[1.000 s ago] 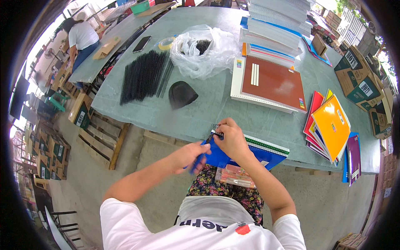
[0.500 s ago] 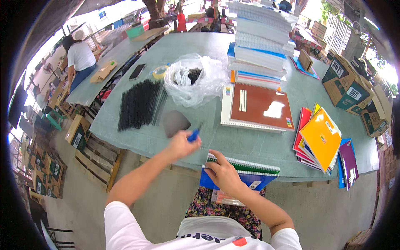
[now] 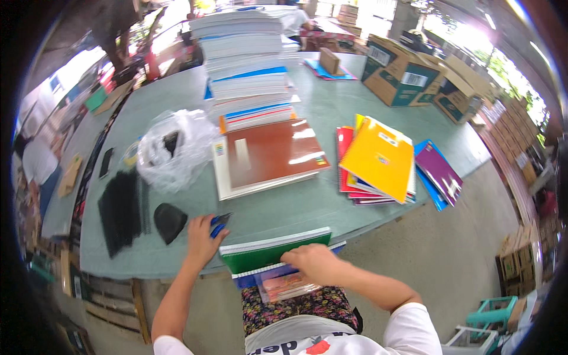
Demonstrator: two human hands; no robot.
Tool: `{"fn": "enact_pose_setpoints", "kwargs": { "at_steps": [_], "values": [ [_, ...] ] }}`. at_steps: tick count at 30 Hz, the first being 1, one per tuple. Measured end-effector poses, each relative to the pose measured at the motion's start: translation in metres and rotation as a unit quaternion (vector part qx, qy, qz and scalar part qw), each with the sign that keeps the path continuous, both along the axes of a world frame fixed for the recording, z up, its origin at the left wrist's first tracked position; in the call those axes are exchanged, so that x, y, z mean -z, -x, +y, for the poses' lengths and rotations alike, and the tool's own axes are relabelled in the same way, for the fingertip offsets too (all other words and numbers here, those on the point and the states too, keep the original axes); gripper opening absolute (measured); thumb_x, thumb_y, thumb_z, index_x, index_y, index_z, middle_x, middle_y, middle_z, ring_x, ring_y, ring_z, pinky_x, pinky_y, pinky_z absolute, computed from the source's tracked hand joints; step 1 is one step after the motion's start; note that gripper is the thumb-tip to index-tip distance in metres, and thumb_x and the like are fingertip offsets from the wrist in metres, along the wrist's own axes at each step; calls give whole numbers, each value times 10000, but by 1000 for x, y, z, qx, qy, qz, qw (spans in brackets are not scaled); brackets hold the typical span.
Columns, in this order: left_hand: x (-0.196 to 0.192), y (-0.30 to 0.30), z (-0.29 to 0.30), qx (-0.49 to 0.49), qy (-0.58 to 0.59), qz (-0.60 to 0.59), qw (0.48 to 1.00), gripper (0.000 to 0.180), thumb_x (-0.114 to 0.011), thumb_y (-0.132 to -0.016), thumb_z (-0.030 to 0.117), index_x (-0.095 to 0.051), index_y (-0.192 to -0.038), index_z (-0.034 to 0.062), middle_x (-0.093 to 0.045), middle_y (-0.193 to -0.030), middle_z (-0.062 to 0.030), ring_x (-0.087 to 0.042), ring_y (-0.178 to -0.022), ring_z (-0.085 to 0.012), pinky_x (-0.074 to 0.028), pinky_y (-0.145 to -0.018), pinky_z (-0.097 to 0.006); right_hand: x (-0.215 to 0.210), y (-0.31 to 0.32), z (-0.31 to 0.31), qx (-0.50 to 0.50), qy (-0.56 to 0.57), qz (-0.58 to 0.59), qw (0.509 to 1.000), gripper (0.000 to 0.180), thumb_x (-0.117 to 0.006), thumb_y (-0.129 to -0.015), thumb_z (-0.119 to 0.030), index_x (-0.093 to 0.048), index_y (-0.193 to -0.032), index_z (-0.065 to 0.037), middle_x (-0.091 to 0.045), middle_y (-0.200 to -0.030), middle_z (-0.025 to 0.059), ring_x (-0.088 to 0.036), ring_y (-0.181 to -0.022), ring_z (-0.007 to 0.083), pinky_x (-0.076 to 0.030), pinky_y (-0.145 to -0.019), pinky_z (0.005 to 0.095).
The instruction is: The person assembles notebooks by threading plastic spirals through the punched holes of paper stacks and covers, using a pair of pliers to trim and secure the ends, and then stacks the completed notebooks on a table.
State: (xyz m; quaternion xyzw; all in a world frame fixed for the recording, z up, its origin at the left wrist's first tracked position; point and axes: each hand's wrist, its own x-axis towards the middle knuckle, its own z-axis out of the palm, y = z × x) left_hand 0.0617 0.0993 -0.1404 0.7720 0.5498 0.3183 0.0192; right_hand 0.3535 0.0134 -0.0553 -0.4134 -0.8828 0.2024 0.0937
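Observation:
My left hand point(image 3: 203, 241) has its fingers around blue-handled pliers point(image 3: 220, 225), low over the table near its front edge. Leaning at that edge in front of me are a green spiral notebook point(image 3: 260, 258) and a blue notebook point(image 3: 245, 280), white binding along their edges. My right hand point(image 3: 313, 264) grips the green notebook's near edge, its fingertips partly hidden. A clear packet with pinkish contents point(image 3: 290, 287) is just below, over my lap. Beyond my left hand lies a dark rounded pad point(image 3: 170, 223), and beside it a spread of thin black strands point(image 3: 123, 213).
On the table point(image 3: 349, 222) stand a clear plastic bag point(image 3: 177, 151), a brown-covered notebook point(image 3: 275, 157), a tall paper stack point(image 3: 242, 59), a yellow notebook point(image 3: 378, 158) on a pile, and a purple one point(image 3: 438, 168). Cardboard boxes point(image 3: 396, 71) sit at the far right.
My view has swung right. My left hand has lowered the pliers toward the table. My right hand has moved from the blue notebook's cover to the green one, which shows more of its cover.

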Motion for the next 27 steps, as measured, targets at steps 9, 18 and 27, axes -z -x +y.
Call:
{"fn": "enact_pose_setpoints", "kwargs": {
  "at_steps": [9,18,27],
  "values": [
    [-48,108,56,-190,7,-68,979,182,-625,-790,156,-597,-846,-14,-600,-767,-177,-586,-716,-344,-455,-647,-403,-202,-172,86,380,-241,125,884,308,-346,-652,68,-586,-843,39,-588,-702,154,-580,-702,211,-462,-657,320],
    [15,162,73,-294,108,148,938,236,-600,-793,190,-536,-834,-33,-610,-826,-245,-597,-804,-407,-447,-671,-478,12,-319,95,613,-243,-6,752,603,-524,-837,-395,-377,-1335,-88,-430,-1236,337,-416,-1166,475,-364,-972,472],
    [-79,168,7,-335,-190,-46,922,245,-495,-935,258,-432,-926,22,-514,-791,-131,-537,-679,-283,-434,-658,-365,-7,-198,98,470,-217,-57,854,542,-648,-790,-283,-474,-1270,-102,-389,-1333,229,-356,-1249,379,-299,-1021,491]
  ]
}}
